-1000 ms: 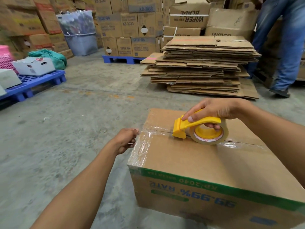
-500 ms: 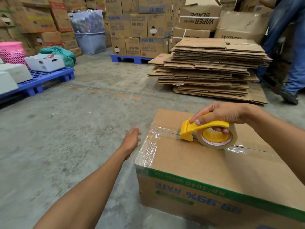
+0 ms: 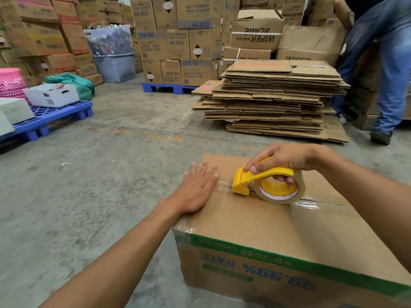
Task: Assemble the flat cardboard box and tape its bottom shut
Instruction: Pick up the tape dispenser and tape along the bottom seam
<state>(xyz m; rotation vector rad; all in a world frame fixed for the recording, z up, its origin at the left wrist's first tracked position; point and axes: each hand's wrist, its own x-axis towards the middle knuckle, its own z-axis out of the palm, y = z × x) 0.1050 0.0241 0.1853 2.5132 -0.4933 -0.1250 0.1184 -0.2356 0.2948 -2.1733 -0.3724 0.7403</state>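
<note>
An assembled cardboard box (image 3: 278, 230) with green print stands upside down on the concrete floor, its flaps facing up. Clear tape runs along the centre seam. My right hand (image 3: 282, 157) grips a yellow tape dispenser (image 3: 264, 182) with a roll of clear tape, its cutter end resting on the seam near the box's left end. My left hand (image 3: 198, 187) lies flat and open on the box's left edge, fingers spread over the taped seam end.
A tall stack of flat cardboard boxes (image 3: 273, 98) lies behind the box. A person in jeans (image 3: 391, 70) stands at the far right. Blue pallets (image 3: 51, 116) with white boxes and a pink basket (image 3: 11, 82) sit left. Stacked cartons (image 3: 178, 41) line the back.
My left hand rose from the box's left side, opened, and now presses flat on the top edge. My right hand stays on the dispenser at the seam.
</note>
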